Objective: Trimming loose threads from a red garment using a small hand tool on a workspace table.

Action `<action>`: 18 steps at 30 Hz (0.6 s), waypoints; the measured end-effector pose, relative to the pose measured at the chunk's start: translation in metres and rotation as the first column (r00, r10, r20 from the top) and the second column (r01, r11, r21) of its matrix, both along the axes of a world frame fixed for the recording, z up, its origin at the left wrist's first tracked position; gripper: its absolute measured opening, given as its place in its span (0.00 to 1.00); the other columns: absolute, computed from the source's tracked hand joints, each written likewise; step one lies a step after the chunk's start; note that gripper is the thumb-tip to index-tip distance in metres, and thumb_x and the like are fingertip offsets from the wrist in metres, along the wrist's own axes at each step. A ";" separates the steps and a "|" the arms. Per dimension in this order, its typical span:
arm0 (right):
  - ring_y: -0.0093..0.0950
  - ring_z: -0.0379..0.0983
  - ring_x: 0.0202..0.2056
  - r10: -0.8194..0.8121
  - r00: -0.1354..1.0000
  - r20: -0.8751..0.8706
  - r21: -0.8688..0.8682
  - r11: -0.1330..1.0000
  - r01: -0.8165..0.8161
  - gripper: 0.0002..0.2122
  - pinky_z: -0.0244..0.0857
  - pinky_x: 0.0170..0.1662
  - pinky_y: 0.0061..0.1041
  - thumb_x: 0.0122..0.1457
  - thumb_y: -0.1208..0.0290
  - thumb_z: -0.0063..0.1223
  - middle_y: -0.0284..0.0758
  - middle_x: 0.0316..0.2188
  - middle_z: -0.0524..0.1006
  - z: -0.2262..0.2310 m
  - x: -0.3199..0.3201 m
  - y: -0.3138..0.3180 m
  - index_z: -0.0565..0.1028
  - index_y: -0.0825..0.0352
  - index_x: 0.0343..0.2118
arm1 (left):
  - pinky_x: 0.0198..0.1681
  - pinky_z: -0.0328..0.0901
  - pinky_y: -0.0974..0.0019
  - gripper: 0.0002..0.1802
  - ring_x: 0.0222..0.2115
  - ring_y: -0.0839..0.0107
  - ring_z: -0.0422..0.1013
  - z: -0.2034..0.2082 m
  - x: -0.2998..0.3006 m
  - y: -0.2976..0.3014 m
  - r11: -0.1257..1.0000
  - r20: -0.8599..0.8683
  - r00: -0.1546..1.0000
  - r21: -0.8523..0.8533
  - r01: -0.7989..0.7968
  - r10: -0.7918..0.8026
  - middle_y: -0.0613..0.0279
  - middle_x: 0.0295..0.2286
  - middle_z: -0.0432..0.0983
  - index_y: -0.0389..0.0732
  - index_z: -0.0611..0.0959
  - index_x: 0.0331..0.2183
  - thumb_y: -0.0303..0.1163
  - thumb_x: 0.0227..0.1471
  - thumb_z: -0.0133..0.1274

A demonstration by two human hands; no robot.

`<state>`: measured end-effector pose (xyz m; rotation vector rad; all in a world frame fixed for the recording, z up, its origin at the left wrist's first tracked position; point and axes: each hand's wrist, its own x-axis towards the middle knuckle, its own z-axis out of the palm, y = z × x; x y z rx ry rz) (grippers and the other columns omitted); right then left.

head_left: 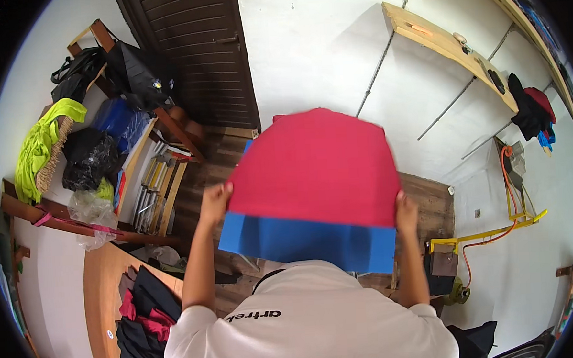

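A wide piece of red fabric (315,168) is stretched between my two hands above a blue table (309,242). My left hand (216,202) pinches its near left corner, and my right hand (405,211) grips the near right corner. The cloth's near edge runs almost straight from hand to hand, while its far side is rounded and reaches toward the white wall. Most of the blue surface lies hidden beneath the fabric; a strip shows along the near side.
To the left, a wooden shelf unit (75,219) holds bags and a yellow-green cloth (45,143). Dark and red fabrics (148,316) lie on a wooden table (98,299) at lower left. A brown door (193,61) stands behind; a yellow metal arm (496,231) juts out at right.
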<state>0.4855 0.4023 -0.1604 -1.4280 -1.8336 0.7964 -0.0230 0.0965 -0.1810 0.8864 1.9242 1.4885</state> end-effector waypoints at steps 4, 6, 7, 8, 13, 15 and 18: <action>0.59 0.76 0.27 -0.028 0.848 0.529 0.097 0.995 -0.028 0.29 0.68 0.31 0.55 0.72 0.47 0.45 0.57 0.23 0.76 -0.107 0.026 -0.087 0.75 0.72 0.24 | 0.25 0.65 0.59 0.24 0.20 0.67 0.72 -0.096 0.047 -0.072 0.936 -0.272 0.962 -0.329 -0.125 0.032 0.55 0.17 0.74 0.33 0.82 0.26 0.46 0.59 0.66; 0.59 0.78 0.30 0.010 0.811 0.585 -0.041 0.999 0.018 0.28 0.69 0.33 0.57 0.72 0.47 0.45 0.57 0.25 0.78 -0.135 0.039 -0.118 0.76 0.71 0.25 | 0.26 0.67 0.54 0.23 0.21 0.52 0.77 -0.116 0.062 -0.095 0.898 -0.424 0.906 -0.398 -0.188 0.001 0.46 0.20 0.77 0.33 0.83 0.27 0.46 0.56 0.67; 0.59 0.78 0.30 0.019 0.830 0.557 -0.055 0.998 0.014 0.28 0.69 0.33 0.57 0.72 0.47 0.45 0.57 0.25 0.78 -0.143 0.044 -0.125 0.76 0.71 0.25 | 0.27 0.68 0.52 0.22 0.23 0.46 0.77 -0.121 0.068 -0.100 0.886 -0.408 0.913 -0.417 -0.202 0.016 0.43 0.21 0.78 0.33 0.84 0.28 0.45 0.56 0.67; 0.59 0.78 0.30 0.003 0.813 0.582 -0.076 0.996 0.050 0.28 0.70 0.33 0.57 0.72 0.47 0.45 0.56 0.25 0.79 -0.148 0.052 -0.133 0.76 0.71 0.26 | 0.26 0.68 0.52 0.24 0.22 0.47 0.77 -0.123 0.073 -0.103 0.901 -0.415 0.908 -0.369 -0.228 0.059 0.45 0.20 0.77 0.33 0.82 0.27 0.47 0.56 0.67; 0.59 0.78 0.29 0.009 0.774 0.633 -0.094 0.993 0.066 0.27 0.71 0.32 0.57 0.71 0.45 0.46 0.55 0.24 0.79 -0.154 0.072 -0.155 0.76 0.69 0.29 | 0.26 0.68 0.50 0.27 0.23 0.45 0.77 -0.117 0.084 -0.121 0.872 -0.461 0.887 -0.447 -0.199 -0.033 0.44 0.20 0.77 0.35 0.79 0.26 0.51 0.57 0.65; 0.57 0.79 0.27 0.016 0.739 0.674 -0.100 0.992 0.070 0.26 0.72 0.30 0.55 0.70 0.45 0.47 0.53 0.23 0.80 -0.153 0.076 -0.160 0.75 0.67 0.28 | 0.26 0.69 0.49 0.27 0.24 0.44 0.77 -0.119 0.087 -0.127 0.850 -0.504 0.860 -0.485 -0.206 -0.079 0.44 0.21 0.78 0.37 0.79 0.26 0.53 0.58 0.64; 0.54 0.79 0.25 0.050 0.697 0.715 -0.038 0.999 -0.032 0.23 0.72 0.27 0.53 0.70 0.46 0.49 0.50 0.23 0.80 -0.149 0.079 -0.165 0.74 0.64 0.29 | 0.26 0.70 0.46 0.28 0.24 0.43 0.78 -0.125 0.095 -0.140 0.793 -0.579 0.799 -0.559 -0.242 -0.165 0.45 0.21 0.79 0.40 0.78 0.26 0.57 0.59 0.60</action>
